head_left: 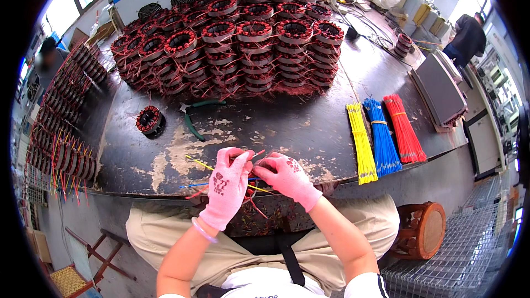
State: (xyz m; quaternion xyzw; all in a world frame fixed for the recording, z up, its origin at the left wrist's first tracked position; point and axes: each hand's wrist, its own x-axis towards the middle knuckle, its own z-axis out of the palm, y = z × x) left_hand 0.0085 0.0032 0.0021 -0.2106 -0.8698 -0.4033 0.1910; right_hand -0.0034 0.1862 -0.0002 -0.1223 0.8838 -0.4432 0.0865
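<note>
Both my hands wear pink gloves and meet at the table's near edge. My left hand (227,185) is closed, its fingertips pinching a short red wire (259,153) that sticks out toward the right. Close beside it, my right hand (291,177) is also closed in a pinch; what lies between its fingertips is hidden. Under the hands a wound motor stator (252,190) shows only in part. A yellow wire (199,161) and a blue wire (193,185) stretch out to the left from behind my left hand.
Green-handled pliers (190,121) and a single stator (149,120) lie farther up the table (265,116). Tall stator stacks (256,49) fill the back. Yellow (361,143), blue (382,138) and red (406,129) wire bundles lie right. A wooden stool (430,232) stands lower right; two people are farther off.
</note>
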